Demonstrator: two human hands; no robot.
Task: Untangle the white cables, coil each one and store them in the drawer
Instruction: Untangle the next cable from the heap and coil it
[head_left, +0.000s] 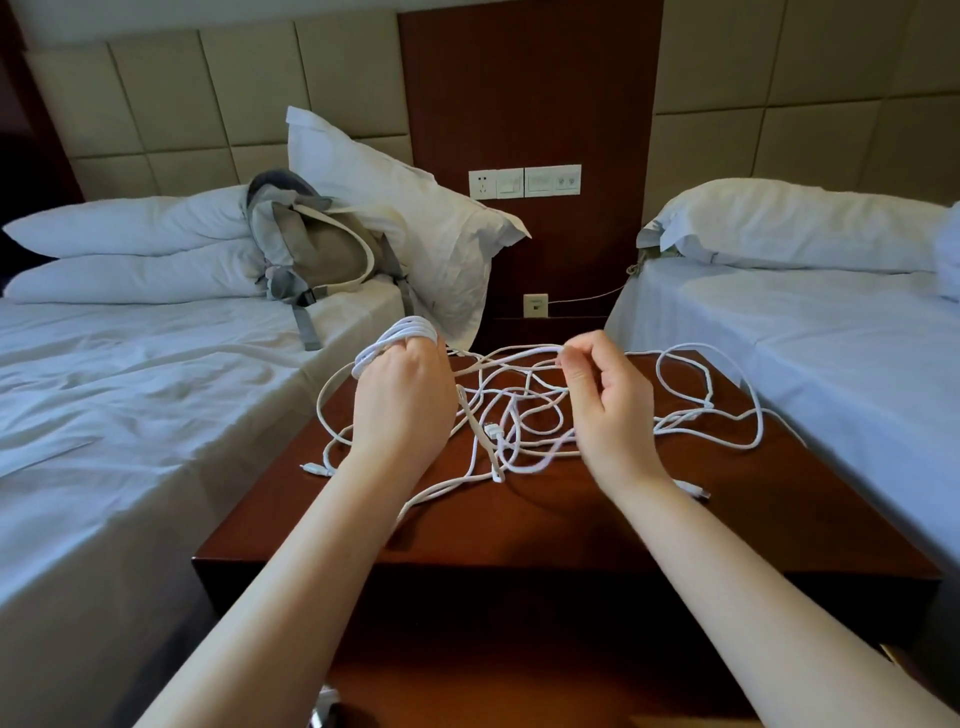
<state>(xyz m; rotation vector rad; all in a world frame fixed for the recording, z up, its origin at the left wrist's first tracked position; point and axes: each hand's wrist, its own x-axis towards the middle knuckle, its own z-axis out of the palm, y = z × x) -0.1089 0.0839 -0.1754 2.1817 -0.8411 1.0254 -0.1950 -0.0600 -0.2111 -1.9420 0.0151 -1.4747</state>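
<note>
Two white beds frame the shot, the left bed (130, 415) and right bed (831, 364) both cut off at the edges. Between them is the dark wooden worktop (571, 530); its front face drops into shadow under the forearms, too dark to read. A grey-and-tan backpack (317, 249) leans on the left bed's pillows.

And there's the mess: the white cables (524, 410) sprawl across the far half of the worktop in loose, overlapping loops, and you can't tell where one ends and another begins. One loop hangs over the left edge.

Left hand (402, 400) is raised with its back to us and its fingertips hidden. The grip is closed on a neat coil (400, 332) wound round the fingers. Right hand (608, 405) is lifted opposite, thumb and forefinger pinching a single strand (519, 353) that stretches over to the coil, the other fingers loosely curled.

A small connector (491, 428) lies mid-tangle. Another plug (696, 491) peeks out beside the right forearm, half hidden.
</note>
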